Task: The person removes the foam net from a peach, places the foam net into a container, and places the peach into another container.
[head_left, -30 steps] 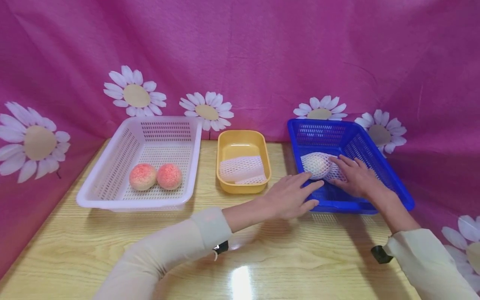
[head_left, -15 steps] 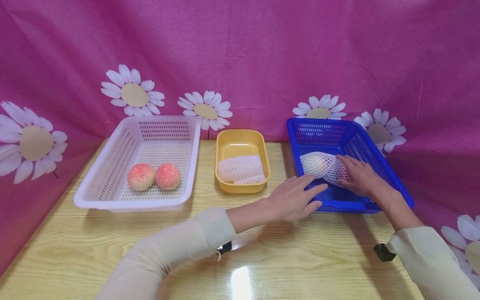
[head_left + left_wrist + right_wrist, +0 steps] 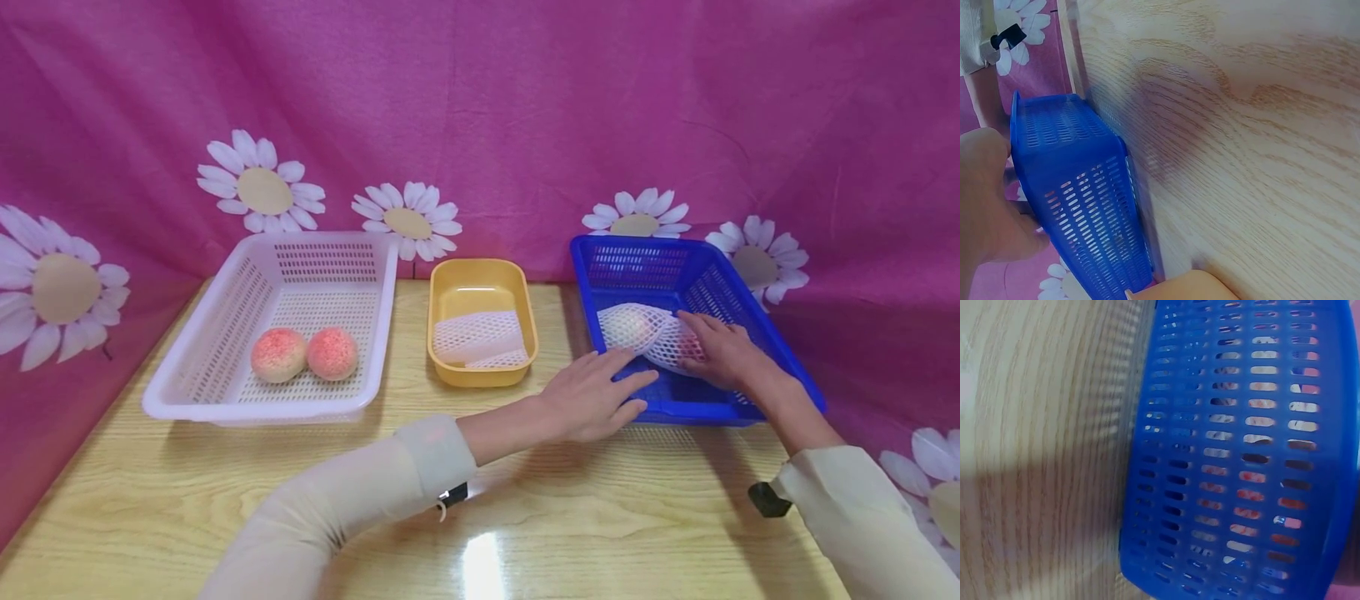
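Inside the blue basket [image 3: 697, 412] lie two round fruits in white foam netting: a pale one [image 3: 628, 327] at left and, beside it, a redder one [image 3: 684, 343]. My right hand [image 3: 723, 354] grips the redder one from the right, fingers above and thumb below. My left hand [image 3: 596, 396] is held over the basket's front left corner, fingers spread and holding nothing. In the left wrist view that hand [image 3: 991, 200] is beside the blue basket's rim [image 3: 1019, 150]. The right wrist view shows mostly the perforated blue wall [image 3: 1210, 450], with netting and red patches behind its slots.
At left, a white basket [image 3: 255, 412] holds two pink-red round fruits [image 3: 279, 355]. Between the baskets stands a yellow tray [image 3: 483, 377] with flat white foam netting [image 3: 483, 335] in it. A pink flowered cloth [image 3: 480, 108] hangs behind the wooden table [image 3: 585, 517].
My right hand has shifted slightly right along the netting, and the redder fruit shows more clearly through it. My left hand has moved slightly right. The view has shifted a little.
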`<state>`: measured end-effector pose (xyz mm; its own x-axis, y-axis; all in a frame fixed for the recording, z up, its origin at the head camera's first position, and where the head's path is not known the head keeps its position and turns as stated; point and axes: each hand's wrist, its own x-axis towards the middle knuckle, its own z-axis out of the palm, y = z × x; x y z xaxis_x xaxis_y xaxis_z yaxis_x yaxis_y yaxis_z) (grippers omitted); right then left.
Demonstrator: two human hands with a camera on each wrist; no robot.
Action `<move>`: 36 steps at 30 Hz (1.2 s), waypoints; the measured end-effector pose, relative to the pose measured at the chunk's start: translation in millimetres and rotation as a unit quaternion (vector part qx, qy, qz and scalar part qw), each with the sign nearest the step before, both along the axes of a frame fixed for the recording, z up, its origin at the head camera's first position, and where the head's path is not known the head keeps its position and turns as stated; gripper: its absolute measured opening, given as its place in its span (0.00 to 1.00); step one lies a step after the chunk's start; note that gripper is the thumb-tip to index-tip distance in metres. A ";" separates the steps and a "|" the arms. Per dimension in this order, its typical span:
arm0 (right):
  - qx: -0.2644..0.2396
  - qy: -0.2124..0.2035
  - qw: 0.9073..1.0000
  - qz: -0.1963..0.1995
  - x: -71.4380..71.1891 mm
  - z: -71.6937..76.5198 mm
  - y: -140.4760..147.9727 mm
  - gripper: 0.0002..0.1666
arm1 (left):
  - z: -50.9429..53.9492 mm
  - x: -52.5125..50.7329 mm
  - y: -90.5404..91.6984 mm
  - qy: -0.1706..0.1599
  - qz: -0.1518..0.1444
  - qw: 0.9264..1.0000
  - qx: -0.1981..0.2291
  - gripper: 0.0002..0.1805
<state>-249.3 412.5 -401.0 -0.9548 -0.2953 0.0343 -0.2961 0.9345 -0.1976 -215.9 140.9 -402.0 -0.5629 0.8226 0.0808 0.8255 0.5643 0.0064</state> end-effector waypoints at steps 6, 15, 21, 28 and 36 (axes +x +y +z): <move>-0.008 0.005 1.000 -0.001 0.7 -6.0 2.7 0.41 | -1.9 -0.4 1.6 0.008 -0.004 1.000 -0.018 0.27; 0.004 0.020 1.000 0.000 -1.4 -10.0 7.1 0.40 | -5.9 -2.4 -0.6 0.026 -0.017 0.999 -0.025 0.27; 0.015 0.022 1.000 0.003 -1.3 -11.5 11.3 0.39 | -8.2 -4.6 -1.3 0.034 -0.025 0.999 -0.025 0.27; 0.028 -0.002 0.999 -0.025 -0.6 -9.4 10.9 0.43 | -8.9 -4.7 -1.2 0.032 -0.032 0.999 -0.024 0.27; 0.003 -0.014 0.999 -0.036 0.6 -8.1 9.4 0.43 | -10.5 -4.0 -2.6 0.036 -0.041 0.999 0.003 0.26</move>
